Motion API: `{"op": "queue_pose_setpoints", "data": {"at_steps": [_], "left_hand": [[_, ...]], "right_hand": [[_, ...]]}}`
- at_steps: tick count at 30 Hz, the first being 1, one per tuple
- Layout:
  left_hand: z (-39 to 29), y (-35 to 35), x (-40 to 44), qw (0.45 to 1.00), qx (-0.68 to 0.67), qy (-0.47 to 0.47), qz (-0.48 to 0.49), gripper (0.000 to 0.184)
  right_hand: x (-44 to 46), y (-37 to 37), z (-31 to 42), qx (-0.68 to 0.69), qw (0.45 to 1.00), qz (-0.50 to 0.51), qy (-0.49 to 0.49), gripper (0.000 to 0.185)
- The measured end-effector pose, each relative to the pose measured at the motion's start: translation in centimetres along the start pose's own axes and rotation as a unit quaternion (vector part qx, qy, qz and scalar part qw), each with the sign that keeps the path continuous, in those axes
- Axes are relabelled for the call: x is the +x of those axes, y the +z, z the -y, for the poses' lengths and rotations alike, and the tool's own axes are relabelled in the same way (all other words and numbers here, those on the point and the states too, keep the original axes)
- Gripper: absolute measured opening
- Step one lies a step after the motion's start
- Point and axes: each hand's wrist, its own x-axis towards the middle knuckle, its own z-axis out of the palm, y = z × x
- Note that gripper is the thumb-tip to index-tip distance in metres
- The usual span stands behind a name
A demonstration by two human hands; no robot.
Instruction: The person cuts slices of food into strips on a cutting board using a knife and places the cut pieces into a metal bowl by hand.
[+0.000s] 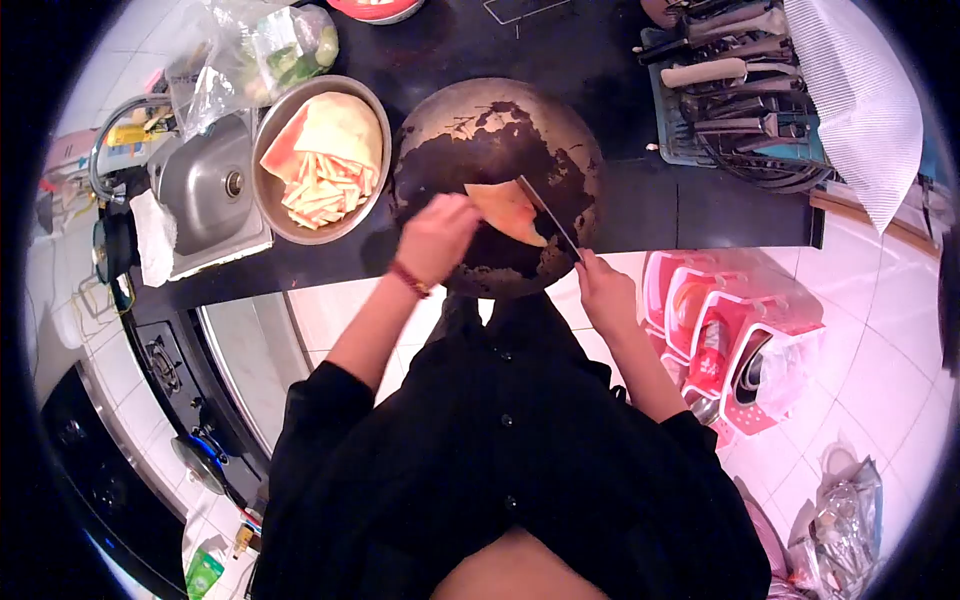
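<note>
On a round, dark, patchily worn board [430,130] lies a flat orange-pink slab [505,212], which looks like pork skin or fat. My right hand [606,292] is closed around the handle of a knife [548,215]. The blade runs along the slab's right side. At the slab's left end is my left hand [438,240], slightly blurred, its fingers curled together; whether they grip anything is hidden. Left of the board, a metal bowl [262,205] holds a larger folded piece of the same material [345,130] and a heap of cut strips [325,192].
A sink [205,190] is at the left, with a plastic bag of green vegetables [295,55] behind it. Several knives and utensils fill a rack [690,140] at the right. Pink bins [735,330] stand on the floor below; a stove [175,370] is at lower left.
</note>
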Motion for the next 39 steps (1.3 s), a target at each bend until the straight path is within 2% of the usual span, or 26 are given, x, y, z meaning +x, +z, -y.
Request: {"op": "queue_pose_setpoints", "data": {"at_steps": [1,4,8,11,13,21,23,30,34,37,39], "left_hand": [[-0.7,1.8,0.1,0.998,-0.008,0.0,0.067,0.024],[-2.5,4.6,0.8,0.996,-0.005,0.007,0.089,0.038],[-3.0,5.2,1.5,0.997,0.031,-0.001,0.075,0.038],[-3.2,4.8,2.2,0.995,0.052,-0.033,0.082,0.036],[-3.2,4.8,2.5,0.992,0.062,-0.035,0.106,0.035],[-2.7,5.3,1.5,0.995,0.036,-0.034,0.09,0.033],[-2.7,5.3,1.4,0.995,0.027,-0.039,0.087,0.032],[-2.8,5.3,1.2,0.998,0.035,-0.032,0.044,0.027],[-2.9,5.2,1.4,0.999,0.031,-0.005,0.009,0.028],[-2.8,5.0,1.1,0.997,0.037,-0.029,0.054,0.028],[-3.0,5.1,0.7,0.998,0.034,-0.028,0.048,0.029]], "right_hand": [[0.1,0.0,-0.2,-0.036,0.999,0.021,-0.014,0.017],[0.8,-1.1,-0.1,-0.087,0.995,0.038,-0.038,0.017],[2.1,-2.2,0.7,-0.071,0.994,0.001,-0.089,0.019],[3.4,-2.0,1.2,-0.087,0.986,-0.002,-0.143,0.026],[4.2,-1.6,1.2,-0.1,0.984,0.014,-0.143,0.029],[6.4,-1.2,0.8,-0.093,0.977,0.018,-0.192,0.029],[7.0,0.1,-0.6,-0.117,0.974,0.067,-0.182,0.028],[6.7,-1.5,1.4,-0.084,0.987,0.043,-0.132,0.024],[7.3,-0.6,0.2,-0.079,0.977,0.058,-0.192,0.019],[8.1,-0.2,-0.1,-0.102,0.971,0.077,-0.203,0.016],[7.7,-0.2,0.1,-0.116,0.97,0.084,-0.198,0.015]]}}
